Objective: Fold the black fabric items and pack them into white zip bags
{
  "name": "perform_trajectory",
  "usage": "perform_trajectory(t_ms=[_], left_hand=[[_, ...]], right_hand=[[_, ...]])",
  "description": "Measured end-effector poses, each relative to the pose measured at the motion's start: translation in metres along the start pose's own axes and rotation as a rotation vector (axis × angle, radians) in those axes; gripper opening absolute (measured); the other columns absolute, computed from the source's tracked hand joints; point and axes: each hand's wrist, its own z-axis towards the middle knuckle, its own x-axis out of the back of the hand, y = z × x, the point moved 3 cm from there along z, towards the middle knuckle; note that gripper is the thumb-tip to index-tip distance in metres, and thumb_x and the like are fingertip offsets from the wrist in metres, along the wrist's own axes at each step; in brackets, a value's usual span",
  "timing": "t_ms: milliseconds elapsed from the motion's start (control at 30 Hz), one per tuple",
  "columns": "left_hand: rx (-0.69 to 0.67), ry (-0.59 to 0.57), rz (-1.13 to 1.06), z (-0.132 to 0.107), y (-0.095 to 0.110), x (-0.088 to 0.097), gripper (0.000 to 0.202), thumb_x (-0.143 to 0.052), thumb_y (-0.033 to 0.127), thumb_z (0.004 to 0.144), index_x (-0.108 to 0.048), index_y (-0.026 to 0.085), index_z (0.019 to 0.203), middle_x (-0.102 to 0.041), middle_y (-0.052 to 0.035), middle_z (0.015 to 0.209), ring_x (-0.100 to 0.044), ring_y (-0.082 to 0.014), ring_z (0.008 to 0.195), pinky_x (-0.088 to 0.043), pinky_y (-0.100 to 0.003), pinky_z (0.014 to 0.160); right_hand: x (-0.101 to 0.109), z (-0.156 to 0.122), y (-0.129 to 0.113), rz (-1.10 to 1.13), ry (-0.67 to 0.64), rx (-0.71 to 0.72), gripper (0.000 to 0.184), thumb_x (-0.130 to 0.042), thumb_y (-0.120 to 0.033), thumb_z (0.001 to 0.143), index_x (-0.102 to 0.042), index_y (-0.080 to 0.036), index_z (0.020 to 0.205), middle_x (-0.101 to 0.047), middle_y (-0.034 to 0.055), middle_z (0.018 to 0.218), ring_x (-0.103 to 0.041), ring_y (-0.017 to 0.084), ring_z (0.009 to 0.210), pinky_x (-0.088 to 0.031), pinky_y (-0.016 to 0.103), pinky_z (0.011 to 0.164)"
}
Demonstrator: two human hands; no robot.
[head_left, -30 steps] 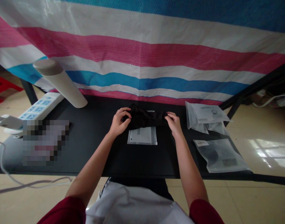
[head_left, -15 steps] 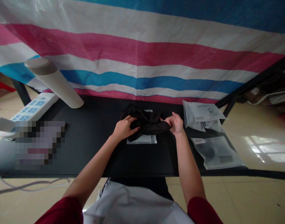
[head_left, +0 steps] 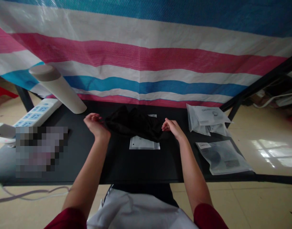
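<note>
A table (head_left: 146, 168) carries a bottle (head_left: 64, 91) and a power strip (head_left: 42, 111) near its far left corner, a packet (head_left: 144, 144) midway along, stacked bags (head_left: 209, 117) toward the far right corner, a pouch (head_left: 222, 159) toward the near right.

Your one camera sits on your head, looking forward and down at your hands (head_left: 172, 128) and the tabletop (head_left: 146, 166), with the striped sheet (head_left: 146, 58) beyond. From so near, it catches your sleeves (head_left: 70, 218) below.
</note>
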Motion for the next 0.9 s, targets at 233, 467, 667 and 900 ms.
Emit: perform_trajectory(t_ms=[233, 467, 667, 900], left_hand=[[-0.513, -0.190, 0.308, -0.028, 0.042, -0.001, 0.023, -0.040, 0.024, 0.088, -0.048, 0.020, 0.066, -0.047, 0.0029, 0.064, -0.047, -0.0113, 0.062, -0.037, -0.028, 0.060], [-0.695, -1.010, 0.683, -0.086, 0.015, -0.032, 0.019, -0.052, 0.028, 0.090, -0.064, 0.018, 0.079, -0.062, -0.0017, 0.067, -0.059, -0.0145, 0.062, -0.042, -0.026, 0.060], [-0.690, -1.107, 0.884, -0.085, 0.004, -0.033, 0.025, -0.047, 0.034, 0.094, -0.067, 0.020, 0.087, -0.071, -0.0045, 0.085, -0.065, -0.0180, 0.073, -0.044, -0.027, 0.065], [-0.757, -1.158, 1.133, -0.080, -0.013, -0.033, 0.039, -0.058, 0.049, 0.088, -0.065, 0.020, 0.113, -0.064, -0.0113, 0.119, -0.057, -0.0306, 0.110, -0.047, -0.042, 0.091]], right_hand=[[0.005, -0.003, 0.000, -0.129, 0.002, 0.018, 0.047, -0.060, -0.067, 0.078, -0.056, -0.020, 0.084, -0.066, -0.0008, 0.061, -0.047, 0.009, 0.037, -0.029, 0.019, 0.036], [0.000, -0.003, -0.018, 0.237, 0.118, 0.321, 0.060, -0.060, -0.045, 0.077, -0.042, -0.033, 0.133, -0.056, 0.0088, 0.139, -0.061, 0.025, 0.117, -0.052, 0.037, 0.082], [0.007, 0.008, -0.005, 0.390, 0.342, 0.213, 0.038, -0.056, -0.043, 0.076, -0.058, -0.023, 0.108, -0.072, 0.0096, 0.108, -0.069, 0.025, 0.099, -0.052, 0.036, 0.078], [-0.006, 0.005, -0.004, 0.085, 0.204, 0.208, 0.032, -0.060, -0.049, 0.079, -0.064, -0.020, 0.093, -0.072, 0.0049, 0.081, -0.070, 0.019, 0.074, -0.051, 0.029, 0.065]])
